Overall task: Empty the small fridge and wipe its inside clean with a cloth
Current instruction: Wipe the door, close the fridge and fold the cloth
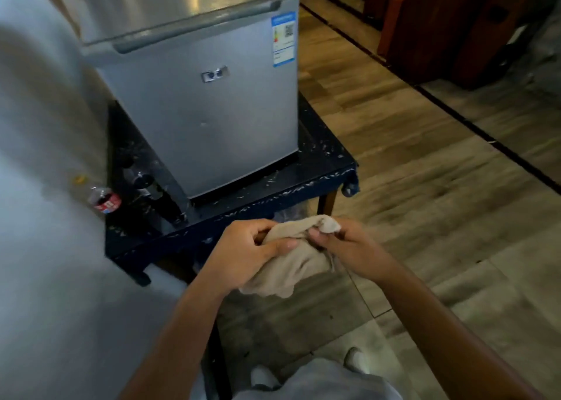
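Between both hands, a beige cloth (291, 257) hangs bunched: the left hand (246, 254) curls around its bulk while the right hand (343, 244) pinches a corner, probably gathering it into a wiping pad. Beyond this grip, the small fridge (200, 96) stands shut on the dark bench (321, 162).
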Motion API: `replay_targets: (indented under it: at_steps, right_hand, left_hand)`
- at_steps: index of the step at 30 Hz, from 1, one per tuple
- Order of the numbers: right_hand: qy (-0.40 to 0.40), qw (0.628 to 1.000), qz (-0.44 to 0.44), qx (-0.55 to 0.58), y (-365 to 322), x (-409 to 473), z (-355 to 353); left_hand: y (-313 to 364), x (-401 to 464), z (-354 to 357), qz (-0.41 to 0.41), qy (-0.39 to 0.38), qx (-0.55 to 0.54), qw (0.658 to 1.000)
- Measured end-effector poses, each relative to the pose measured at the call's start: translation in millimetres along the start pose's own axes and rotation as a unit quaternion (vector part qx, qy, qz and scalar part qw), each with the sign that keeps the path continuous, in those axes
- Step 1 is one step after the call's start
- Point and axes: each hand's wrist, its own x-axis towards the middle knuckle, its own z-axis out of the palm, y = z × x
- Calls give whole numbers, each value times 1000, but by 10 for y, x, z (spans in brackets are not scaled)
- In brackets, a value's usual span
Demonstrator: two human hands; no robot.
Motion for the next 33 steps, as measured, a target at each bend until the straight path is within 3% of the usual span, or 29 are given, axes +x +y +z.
replay_targets:
  at_steps: [5,9,13,18,21,25,29,33]
  right_hand:
    - [19,998,34,47,116,-346,-780]
    - [40,996,66,54,296,-543,-1373]
    - [63,992,100,39,396,-587,-1914]
    - [150,970,190,-3,765,-649,-2279]
    - [193,968,158,-22,893,-807,-2425]
    - [121,978,148,-89,969,-851,-2458]
    - [129,970,131,-156,1140,-585,-2422]
    - [74,980,102,-155,1250,-160,-2562]
  left_hand:
    - [341,268,588,34,-92,103,990]
    - [625,436,1125,43,-140,47,988]
    - [867,653,1639,-10,-89,-112,990]
    - [1057,928,2197,-29,-36,-140,989]
    - [1013,1153,2389,-39,3,-151,988]
    - [1023,1476,2494,-92,-1,-179,980]
    - [995,1890,2471,-141,-13,-248,958]
    - [955,2383,2339,-163,-47,-276,946]
